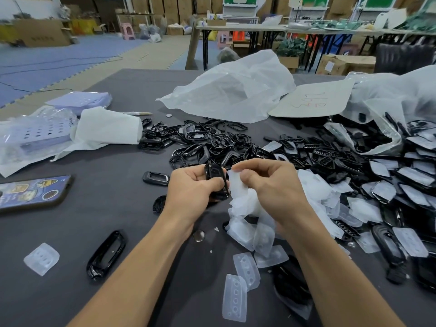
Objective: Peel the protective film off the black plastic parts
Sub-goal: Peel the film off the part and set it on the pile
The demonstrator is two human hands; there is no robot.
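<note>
Looking down on a dark table (106, 220). Gripping a black plastic part (213, 173) in the left hand (193, 185), fingers curled round it, just above the middle of the table. Pinching a cloudy sheet of film (238, 190) between thumb and forefinger of the right hand (271, 185), against the part's right edge. Below, a heap of loose films (250, 234). Beyond and to the right, piles of more black parts (207, 142), many with film on. At far left, a phone (30, 192).

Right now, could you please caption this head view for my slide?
Left hand grips a black plastic part while the right hand pinches translucent film at its edge.
</note>
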